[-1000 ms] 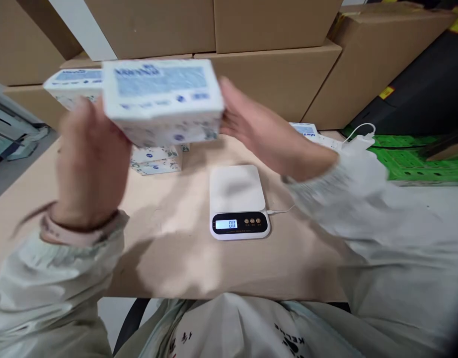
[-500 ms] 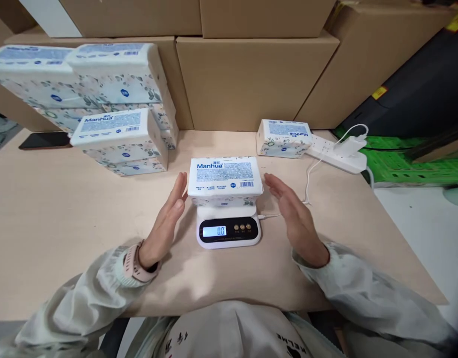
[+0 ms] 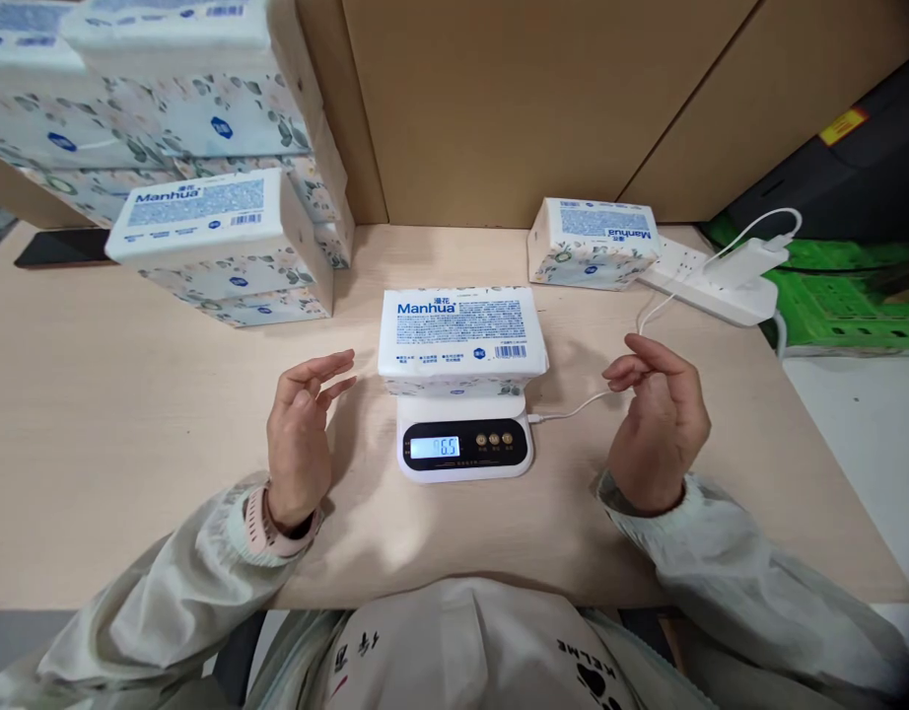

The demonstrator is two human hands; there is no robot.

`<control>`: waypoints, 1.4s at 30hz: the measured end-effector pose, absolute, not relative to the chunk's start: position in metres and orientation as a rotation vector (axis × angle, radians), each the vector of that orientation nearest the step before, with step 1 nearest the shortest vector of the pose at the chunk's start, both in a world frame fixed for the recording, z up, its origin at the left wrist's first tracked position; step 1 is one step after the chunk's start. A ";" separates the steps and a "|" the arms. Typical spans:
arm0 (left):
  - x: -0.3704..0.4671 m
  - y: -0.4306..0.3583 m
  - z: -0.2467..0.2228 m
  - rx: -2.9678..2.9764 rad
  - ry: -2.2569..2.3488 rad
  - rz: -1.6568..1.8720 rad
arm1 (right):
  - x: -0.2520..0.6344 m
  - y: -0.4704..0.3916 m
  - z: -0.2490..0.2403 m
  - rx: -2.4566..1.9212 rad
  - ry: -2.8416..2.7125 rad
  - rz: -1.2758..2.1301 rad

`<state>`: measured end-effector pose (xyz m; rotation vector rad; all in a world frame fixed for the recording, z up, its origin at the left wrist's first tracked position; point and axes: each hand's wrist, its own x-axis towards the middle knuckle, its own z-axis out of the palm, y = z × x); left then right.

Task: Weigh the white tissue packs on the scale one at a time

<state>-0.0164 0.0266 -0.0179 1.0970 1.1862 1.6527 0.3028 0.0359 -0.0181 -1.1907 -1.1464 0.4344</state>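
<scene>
A white tissue pack [image 3: 461,340] with blue "Manhua" print lies flat on a small white digital scale [image 3: 465,463]. The scale's lit display seems to read 6.5, with a faint digit before it, and three round buttons sit to its right. Left of the pack, my left hand [image 3: 301,439] is raised with its fingers apart, empty and not touching it. My right hand [image 3: 658,429] hovers to the right of the scale, also empty, its fingers slightly curled but apart. A white cable [image 3: 569,409] runs from the scale's right side.
Stacked tissue packs [image 3: 203,118] stand at the back left, with a shorter stack [image 3: 225,247] before them and a dark phone [image 3: 62,248] beside. Another pack [image 3: 592,244] lies near a white power strip [image 3: 735,296] at the back right. Cardboard boxes [image 3: 491,118] line the rear.
Both hands have moved outward, away from the tissue pack. The scale's display has gone from 0.0 to about 6.5. The camera view has shifted closer and lower.
</scene>
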 end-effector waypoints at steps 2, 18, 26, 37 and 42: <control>-0.016 0.026 -0.018 1.093 1.201 1.643 | 0.302 0.035 -0.017 -1.195 -1.143 0.426; -0.017 0.027 -0.017 1.068 1.209 1.603 | 0.302 0.036 -0.019 -1.155 -1.108 0.508; -0.015 0.027 -0.016 1.088 1.257 1.586 | 0.304 0.036 -0.021 -1.203 -1.150 0.483; -0.016 0.027 -0.016 1.085 1.252 1.581 | 0.304 0.035 -0.020 -1.228 -1.201 0.496; -0.016 0.025 -0.018 1.106 1.246 1.560 | 0.308 0.037 -0.019 -1.213 -1.259 0.504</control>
